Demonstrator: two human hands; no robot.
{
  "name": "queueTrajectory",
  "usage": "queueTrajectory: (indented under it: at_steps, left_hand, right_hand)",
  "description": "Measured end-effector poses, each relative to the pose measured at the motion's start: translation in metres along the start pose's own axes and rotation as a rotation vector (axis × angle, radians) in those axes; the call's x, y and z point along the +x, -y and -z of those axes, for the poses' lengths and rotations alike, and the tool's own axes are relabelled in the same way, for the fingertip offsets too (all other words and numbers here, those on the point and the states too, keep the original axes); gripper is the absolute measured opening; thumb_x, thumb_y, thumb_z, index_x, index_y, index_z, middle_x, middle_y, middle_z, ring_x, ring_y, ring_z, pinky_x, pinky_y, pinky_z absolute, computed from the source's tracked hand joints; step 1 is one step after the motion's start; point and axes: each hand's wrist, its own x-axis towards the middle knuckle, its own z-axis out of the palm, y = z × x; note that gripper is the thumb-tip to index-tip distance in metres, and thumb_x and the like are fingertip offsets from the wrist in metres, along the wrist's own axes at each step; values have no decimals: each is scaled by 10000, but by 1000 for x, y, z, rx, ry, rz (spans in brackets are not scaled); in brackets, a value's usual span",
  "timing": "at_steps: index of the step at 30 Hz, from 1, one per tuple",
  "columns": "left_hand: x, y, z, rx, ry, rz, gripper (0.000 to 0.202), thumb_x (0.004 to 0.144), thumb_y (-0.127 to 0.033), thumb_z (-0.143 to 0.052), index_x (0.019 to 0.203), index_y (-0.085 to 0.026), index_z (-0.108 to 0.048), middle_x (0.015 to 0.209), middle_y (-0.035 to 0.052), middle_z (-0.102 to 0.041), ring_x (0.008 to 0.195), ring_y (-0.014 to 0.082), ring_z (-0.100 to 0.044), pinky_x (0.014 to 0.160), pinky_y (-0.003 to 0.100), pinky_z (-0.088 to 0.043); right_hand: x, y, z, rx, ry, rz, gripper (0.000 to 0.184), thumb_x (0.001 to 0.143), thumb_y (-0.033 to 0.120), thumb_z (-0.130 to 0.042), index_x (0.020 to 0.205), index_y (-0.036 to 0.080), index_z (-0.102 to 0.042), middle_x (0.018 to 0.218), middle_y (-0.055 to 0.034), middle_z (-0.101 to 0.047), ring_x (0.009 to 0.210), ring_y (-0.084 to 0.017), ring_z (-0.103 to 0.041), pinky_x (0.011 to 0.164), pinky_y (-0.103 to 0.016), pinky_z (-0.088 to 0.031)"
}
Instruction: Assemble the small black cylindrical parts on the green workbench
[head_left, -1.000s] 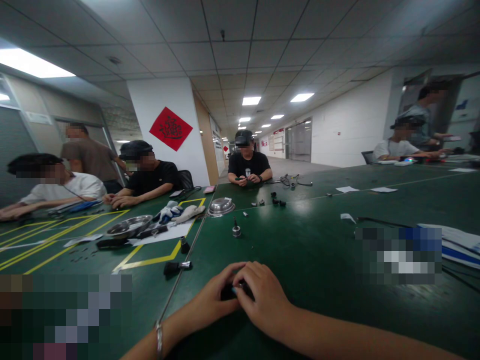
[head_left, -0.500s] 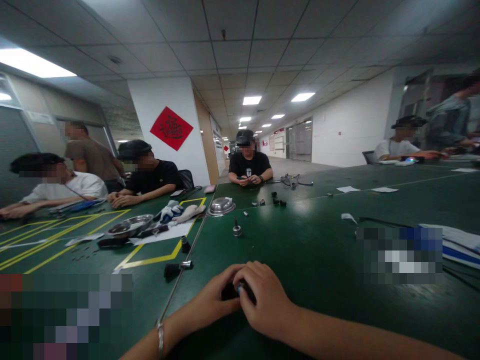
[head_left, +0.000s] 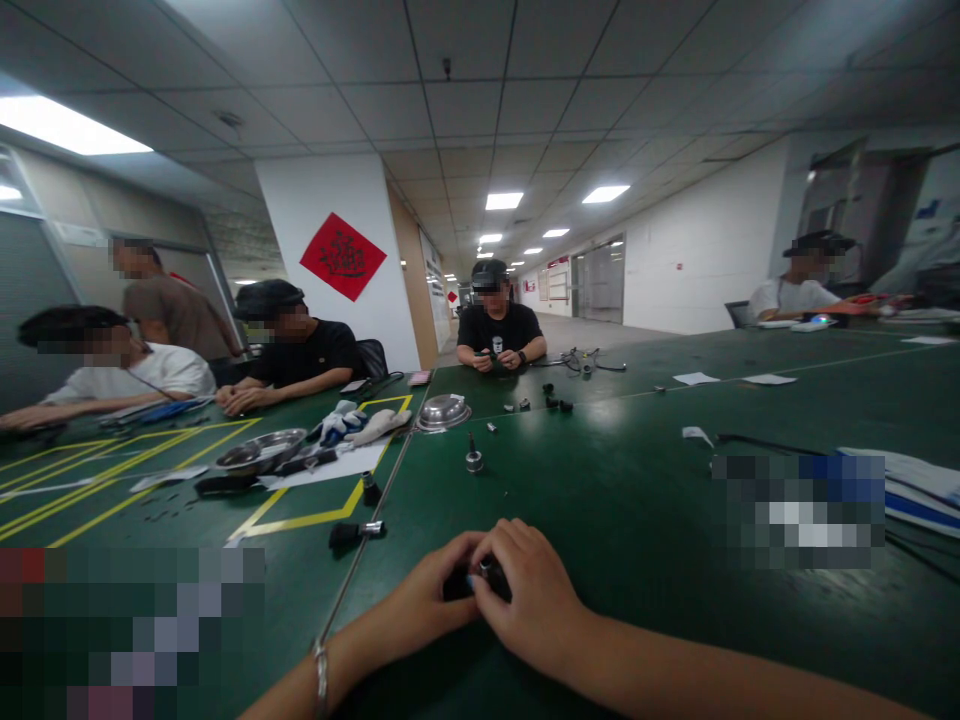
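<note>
My left hand [head_left: 439, 590] and my right hand [head_left: 529, 600] meet low in the middle, just above the green table [head_left: 637, 530]. Between their curled fingers is a small black part with a metal rim [head_left: 489, 566]; the fingers cover most of it, so its exact kind is unclear. A speck of blue shows at the right thumb tip. Left of my hands lies a black piece with a silver end [head_left: 356, 537]. A similar black piece [head_left: 370, 489] stands behind it. Farther ahead, a round metal piece with a thin upright tip [head_left: 474, 458] stands on the table.
Metal bowls [head_left: 262, 452], an upturned metal dish [head_left: 442, 412] and gloves [head_left: 341, 422] lie ahead on the left. Small black parts [head_left: 559, 404] are scattered farther off. Blue-white bundles and cables [head_left: 915, 490] sit at right. A person [head_left: 499, 335] works across the table; others sit at both sides.
The fingers of my right hand have shifted slightly and the black part has turned, so its metal rim now shows. At far right, the standing person is no longer seen.
</note>
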Motion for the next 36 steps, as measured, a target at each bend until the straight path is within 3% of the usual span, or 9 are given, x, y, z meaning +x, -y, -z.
queueTrajectory:
  at_steps: [9,16,22,36]
  left_hand:
    - [-2,5,-1,58,-25,7,528,805,-274,-635,1310,-248,-483,1302,40,-562,1174,255,-506,1034,367,-357]
    - [-2,6,0,87,-20,10,527,808,-280,-628,1312,-252,-476,1278,30,-572,1132,242,-520,1002,348,-383]
    - [-1,5,-1,108,-2,14,365,815,-296,-610,1165,-199,-572,1056,29,-646,941,209,-569,917,333,-433]
    - [0,-2,-1,98,-17,43,229,795,-262,-609,1010,-184,-609,1053,34,-657,971,220,-579,884,316,-437]
  right_hand:
    - [1,4,6,75,-8,27,189,789,102,-516,952,199,-503,909,-37,-540,847,-201,-498,766,-335,-392]
    - [0,2,5,106,-4,42,232,780,60,-480,969,192,-504,931,-48,-534,863,-201,-491,781,-340,-396]
    - [1,3,8,123,30,72,203,796,61,-458,931,197,-526,920,-42,-535,848,-193,-491,765,-328,-396]
    - [0,4,10,128,68,117,227,778,49,-444,918,197,-545,911,-38,-532,841,-189,-493,753,-317,-394]
